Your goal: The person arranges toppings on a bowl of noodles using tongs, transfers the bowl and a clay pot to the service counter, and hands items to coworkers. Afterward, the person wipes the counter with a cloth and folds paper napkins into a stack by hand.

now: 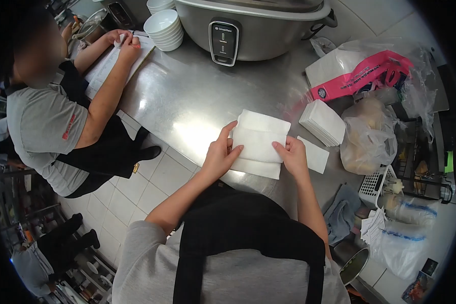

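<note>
Between my two hands is a white paper napkin point(261, 137), partly folded, with a fold line across its middle. My left hand point(223, 152) pinches its left edge, thumb on top. On the opposite edge, my right hand point(292, 156) grips with the thumb on top as well. The napkin is over the steel counter near its front edge. Beside my right hand lies a flat white napkin point(313, 155), partly hidden by that hand. Just behind it sits a stack of folded napkins point(323, 122).
A large rice cooker point(253, 30) and stacked white bowls point(163, 29) stand at the back. To the right are a pink-and-white package point(362, 76), a plastic bag point(368, 137) and a grey cloth point(341, 213). At left, a co-worker point(61, 121) leans over papers point(117, 66).
</note>
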`<state>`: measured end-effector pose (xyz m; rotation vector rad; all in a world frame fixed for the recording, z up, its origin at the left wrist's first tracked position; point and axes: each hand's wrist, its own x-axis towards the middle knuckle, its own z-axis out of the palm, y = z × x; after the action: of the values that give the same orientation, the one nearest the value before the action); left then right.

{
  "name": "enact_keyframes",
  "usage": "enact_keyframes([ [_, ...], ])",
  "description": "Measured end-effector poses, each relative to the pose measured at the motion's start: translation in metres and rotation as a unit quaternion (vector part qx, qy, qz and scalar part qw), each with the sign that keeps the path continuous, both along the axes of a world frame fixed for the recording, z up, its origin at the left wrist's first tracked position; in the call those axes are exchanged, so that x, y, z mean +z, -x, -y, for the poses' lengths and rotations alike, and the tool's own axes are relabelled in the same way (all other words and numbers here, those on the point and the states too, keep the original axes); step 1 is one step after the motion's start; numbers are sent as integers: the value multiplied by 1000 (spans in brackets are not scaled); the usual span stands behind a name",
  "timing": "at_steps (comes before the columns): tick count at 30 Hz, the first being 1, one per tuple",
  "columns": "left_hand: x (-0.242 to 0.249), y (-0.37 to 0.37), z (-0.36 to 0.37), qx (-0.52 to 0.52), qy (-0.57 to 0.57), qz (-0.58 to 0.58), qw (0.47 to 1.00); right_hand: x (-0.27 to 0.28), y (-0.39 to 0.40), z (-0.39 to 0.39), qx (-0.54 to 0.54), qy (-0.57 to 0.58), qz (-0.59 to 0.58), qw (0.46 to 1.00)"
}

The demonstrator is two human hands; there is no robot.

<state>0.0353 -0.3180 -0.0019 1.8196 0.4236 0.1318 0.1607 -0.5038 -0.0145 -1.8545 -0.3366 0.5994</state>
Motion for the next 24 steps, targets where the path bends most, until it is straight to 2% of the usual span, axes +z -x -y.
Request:
enact_keyframes([
  [4, -1, -2, 2, 10, -34, 19, 999, -8, 1, 1, -21, 27, 17, 999],
  [8, -3, -2, 4, 18, -57, 26, 998, 2, 5, -3, -30, 4, 28, 999],
  [10, -1, -2, 4, 16, -63, 22, 998, 3, 3, -4, -23, 76, 65, 995],
  [14, -6, -1, 5, 20, -76, 30, 996, -23, -3, 2, -9, 84, 101, 991],
  [16, -16, 0, 5, 19, -133, 52, 990, -38, -5, 2, -33, 24, 169, 985],
  [17, -28, 1, 4, 26, -201, 80, 976, -39, -5, -4, -45, -13, 159, 986],
  [18, -18, 4, 4, 26, -248, 43, 967, -39, -3, -7, -52, -50, 144, 987],
  [19, -20, 1, 1, 22, -337, 123, 933, -38, -3, -5, -29, -26, 140, 989],
  [20, -13, -1, 0, -14, -357, 64, 932, -34, -8, -4, -9, -2, 142, 990],
  [21, -2, -3, 4, -2, -417, 74, 906, -30, -10, -4, 5, 25, 153, 988],
  [22, 2, -8, 6, -7, -510, 107, 853, -26, -10, -4, 14, 58, 163, 985],
  [24, 7, -18, 16, -102, -574, 124, 803, -15, -9, -8, 24, 78, 161, 984],
])
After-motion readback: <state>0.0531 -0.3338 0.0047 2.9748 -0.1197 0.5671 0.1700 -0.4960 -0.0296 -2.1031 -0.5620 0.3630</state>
